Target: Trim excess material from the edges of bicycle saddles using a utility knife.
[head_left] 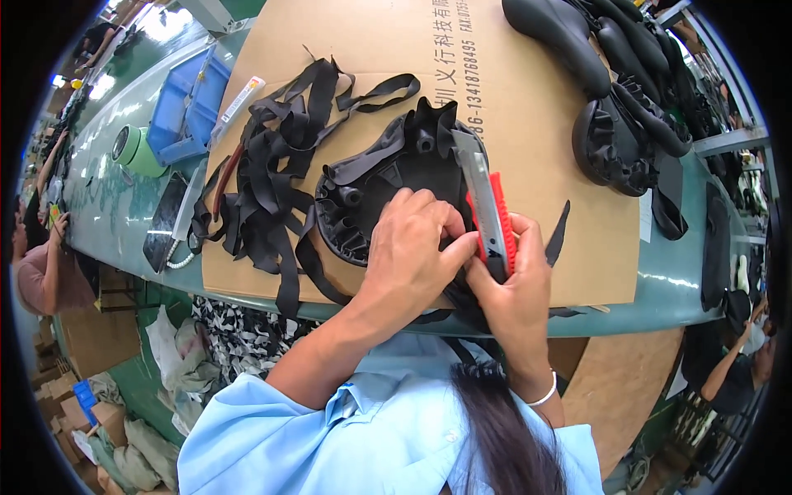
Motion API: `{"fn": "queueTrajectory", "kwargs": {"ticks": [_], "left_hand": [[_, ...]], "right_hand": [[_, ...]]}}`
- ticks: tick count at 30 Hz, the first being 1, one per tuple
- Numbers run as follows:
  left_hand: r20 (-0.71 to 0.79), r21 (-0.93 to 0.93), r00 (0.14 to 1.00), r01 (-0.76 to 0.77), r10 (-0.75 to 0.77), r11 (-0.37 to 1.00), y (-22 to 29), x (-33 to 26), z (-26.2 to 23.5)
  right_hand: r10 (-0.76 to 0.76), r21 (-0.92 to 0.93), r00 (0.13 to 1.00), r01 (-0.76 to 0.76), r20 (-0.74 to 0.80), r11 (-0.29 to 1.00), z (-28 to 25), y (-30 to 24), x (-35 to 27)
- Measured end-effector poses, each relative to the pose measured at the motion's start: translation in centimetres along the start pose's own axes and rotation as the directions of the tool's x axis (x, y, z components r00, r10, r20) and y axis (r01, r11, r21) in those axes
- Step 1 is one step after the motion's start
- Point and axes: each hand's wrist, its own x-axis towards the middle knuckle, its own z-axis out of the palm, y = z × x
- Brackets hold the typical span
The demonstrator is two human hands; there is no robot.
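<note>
A black bicycle saddle (pixel 375 191) lies underside up in front of me, with its dark cover material gathered in folds around the rim. My left hand (pixel 412 239) is closed over the near part of the saddle with its fingers curled; what its fingertips pinch is hidden. In my right hand (pixel 516 285) is a red utility knife (pixel 501 219), its long metal blade extended and pointing away from me over the saddle's right side. The thumbs of both hands are close together near the knife's handle. Loose black material hangs below my hands at the table edge.
A heap of black fabric strips (pixel 276 157) lies left of the saddle on a cardboard sheet (pixel 569 264). More black saddles (pixel 619 140) are piled at right. A blue bin (pixel 186 107), a green roll (pixel 140 148) and a phone (pixel 165 219) sit on the green table (pixel 99 198). Other people work nearby.
</note>
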Motion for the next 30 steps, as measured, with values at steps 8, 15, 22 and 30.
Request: {"fn": "queueTrajectory", "kwargs": {"ticks": [8, 15, 22, 30], "left_hand": [[-0.067, -0.190, 0.996, 0.044, -0.057, 0.981, -0.9, -0.6, -0.3], [-0.123, -0.276, 0.991, 0.016, -0.052, 0.961, -1.1, -0.7, 0.0], [-0.104, -0.270, 0.994, -0.051, 0.023, 0.962, -1.6, -0.7, -0.5], [0.123, -0.664, 0.991, 0.041, 0.055, 0.746, -1.9, -0.1, -1.6]], "right_hand": [[-0.252, -0.196, 0.968, 0.248, 0.005, 0.949, -2.5, 0.7, -1.4], [-0.328, -0.519, 0.926, 0.376, 0.186, 0.768, -3.2, 0.8, -2.7], [-0.280, -0.540, 0.951, 0.306, 0.132, 0.784, -3.5, 2.0, -6.7], [-0.072, -0.650, 0.937, 0.290, 0.341, 0.703, -7.6, -0.3, -6.7]]}}
